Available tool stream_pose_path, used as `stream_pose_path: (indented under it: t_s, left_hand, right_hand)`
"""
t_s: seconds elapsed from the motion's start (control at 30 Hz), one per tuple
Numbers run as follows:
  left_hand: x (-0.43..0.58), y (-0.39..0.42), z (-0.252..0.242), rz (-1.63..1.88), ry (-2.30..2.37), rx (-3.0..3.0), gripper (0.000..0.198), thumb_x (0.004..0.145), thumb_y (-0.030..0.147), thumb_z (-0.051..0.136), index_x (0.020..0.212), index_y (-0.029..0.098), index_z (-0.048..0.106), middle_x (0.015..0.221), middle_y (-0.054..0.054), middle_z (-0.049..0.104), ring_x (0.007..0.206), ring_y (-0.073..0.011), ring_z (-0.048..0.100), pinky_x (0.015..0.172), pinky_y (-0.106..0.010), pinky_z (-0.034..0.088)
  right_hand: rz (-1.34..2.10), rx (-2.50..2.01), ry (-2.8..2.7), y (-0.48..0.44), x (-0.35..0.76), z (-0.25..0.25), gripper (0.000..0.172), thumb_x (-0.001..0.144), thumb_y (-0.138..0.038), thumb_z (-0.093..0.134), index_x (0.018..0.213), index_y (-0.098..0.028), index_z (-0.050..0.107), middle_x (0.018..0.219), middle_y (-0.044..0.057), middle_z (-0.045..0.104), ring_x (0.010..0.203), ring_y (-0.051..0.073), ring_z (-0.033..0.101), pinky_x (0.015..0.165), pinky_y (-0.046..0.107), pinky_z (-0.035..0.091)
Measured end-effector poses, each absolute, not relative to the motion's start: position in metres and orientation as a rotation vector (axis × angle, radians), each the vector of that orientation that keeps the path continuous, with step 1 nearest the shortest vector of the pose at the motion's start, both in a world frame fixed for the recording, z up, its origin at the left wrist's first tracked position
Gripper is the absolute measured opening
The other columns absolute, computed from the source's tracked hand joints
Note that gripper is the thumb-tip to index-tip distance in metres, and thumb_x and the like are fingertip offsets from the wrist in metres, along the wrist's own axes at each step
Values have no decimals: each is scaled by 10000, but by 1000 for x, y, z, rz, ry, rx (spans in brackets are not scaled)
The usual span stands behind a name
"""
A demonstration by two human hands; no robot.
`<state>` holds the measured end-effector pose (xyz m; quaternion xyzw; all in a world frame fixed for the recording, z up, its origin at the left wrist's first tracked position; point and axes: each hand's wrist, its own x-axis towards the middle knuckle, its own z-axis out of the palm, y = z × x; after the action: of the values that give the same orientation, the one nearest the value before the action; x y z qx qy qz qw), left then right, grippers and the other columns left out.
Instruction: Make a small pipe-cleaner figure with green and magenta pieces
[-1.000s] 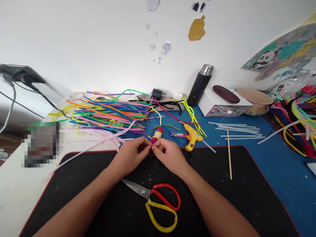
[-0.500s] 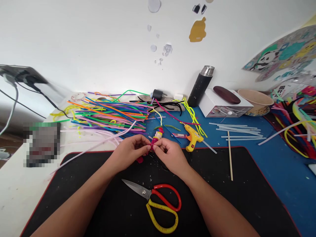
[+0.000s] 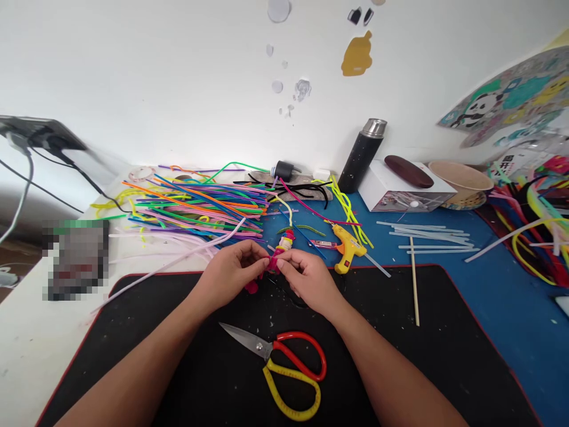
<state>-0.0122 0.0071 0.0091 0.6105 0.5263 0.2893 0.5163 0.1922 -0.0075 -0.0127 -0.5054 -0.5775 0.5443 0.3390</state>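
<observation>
Both my hands meet above the far edge of a black mat [image 3: 133,332]. My left hand [image 3: 229,274] and my right hand [image 3: 306,279] pinch a small pipe-cleaner figure [image 3: 281,250] with a pink lower part and a yellow and red top. A pink end of it hangs below my left fingers. The fingers of both hands are curled closed on it. Scissors [image 3: 284,362] with one red and one yellow handle lie on the mat just in front of my wrists.
A heap of coloured pipe cleaners [image 3: 195,204] lies behind my left hand. A yellow glue gun [image 3: 347,246], white glue sticks [image 3: 427,236], a wooden stick [image 3: 414,281], a black flask [image 3: 362,155], a white box [image 3: 404,184] and a bowl [image 3: 460,178] stand to the right.
My hands have shifted slightly on the figure, and a pink end has come down below my left fingers. The rest of the table stays as it was.
</observation>
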Motion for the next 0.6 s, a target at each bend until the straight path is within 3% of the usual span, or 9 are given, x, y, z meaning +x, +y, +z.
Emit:
stream_pose_path:
  t_s: [0.6]
  left_hand:
    - [-6, 3, 9, 688, 1242, 1469, 269, 902, 467, 685, 919, 199, 699, 722, 7, 679, 556, -145, 611, 515, -245, 485]
  right_hand:
    - [1400, -1321, -1510, -7, 191, -16, 210, 983, -387, 594, 912, -207, 676, 563, -81, 460, 430, 105, 408, 446, 239, 289]
